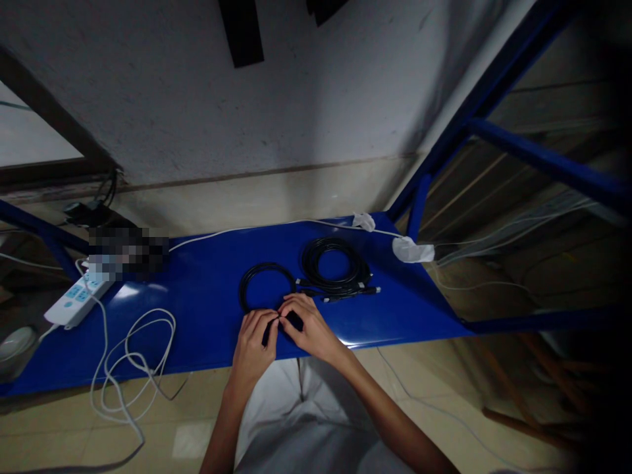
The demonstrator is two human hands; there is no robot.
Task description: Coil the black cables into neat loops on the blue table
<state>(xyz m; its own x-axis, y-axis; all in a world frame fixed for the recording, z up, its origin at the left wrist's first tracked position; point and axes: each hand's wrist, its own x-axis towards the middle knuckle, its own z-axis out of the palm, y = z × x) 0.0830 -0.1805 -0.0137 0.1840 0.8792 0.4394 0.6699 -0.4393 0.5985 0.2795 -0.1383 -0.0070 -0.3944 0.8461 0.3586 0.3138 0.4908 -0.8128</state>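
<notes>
A coiled black cable (267,266) lies on the blue tabletop (207,336) in front of me. At the near side of this coil, my left hand (255,334) and my right hand (305,322) meet, thumbs and fingertips pinched close together. Both are closed on the cable's near part, mostly hidden by the fingers. Just beyond my right hand rests a thicker bundle of coiled black cables (333,263), with several connector ends pointing toward the right and front.
A white power strip (81,296) sits at the left end, partly blurred out. Loose white cord (133,355) loops over the front left edge. White tape (413,250) holds a wire at the back right. Blue frame bars (419,207) rise at both ends; a wall stands behind.
</notes>
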